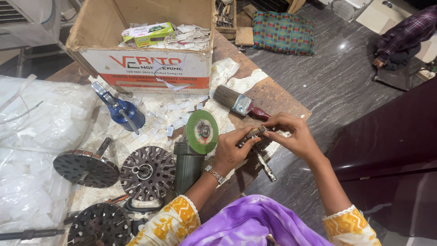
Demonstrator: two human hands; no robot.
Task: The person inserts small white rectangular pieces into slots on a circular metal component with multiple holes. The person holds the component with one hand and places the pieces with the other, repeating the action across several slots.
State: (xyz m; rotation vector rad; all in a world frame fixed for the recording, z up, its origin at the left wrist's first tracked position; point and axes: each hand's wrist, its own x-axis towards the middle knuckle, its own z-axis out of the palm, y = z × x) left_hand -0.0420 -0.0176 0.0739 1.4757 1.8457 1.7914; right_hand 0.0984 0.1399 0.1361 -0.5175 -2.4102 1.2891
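My left hand (pixel 231 149) and my right hand (pixel 292 135) both grip a small metal part with a shaft (pixel 261 155) at the right edge of the wooden table (pixel 277 98). The shaft sticks out downward past the table edge. An angle grinder (pixel 191 157) with a green disc (pixel 202 132) lies just left of my left hand. A paintbrush (pixel 236 103) with a red handle lies just above my hands.
Three round perforated metal discs (pixel 147 172) lie at the left, beside a blue tool (pixel 119 112) and white paper scraps (pixel 168 116). An open cardboard box (pixel 150 64) stands at the back, plastic bags (pixel 32 136) at far left. A patterned cushion (pixel 283 33) and a seated person (pixel 403 38) are on the floor.
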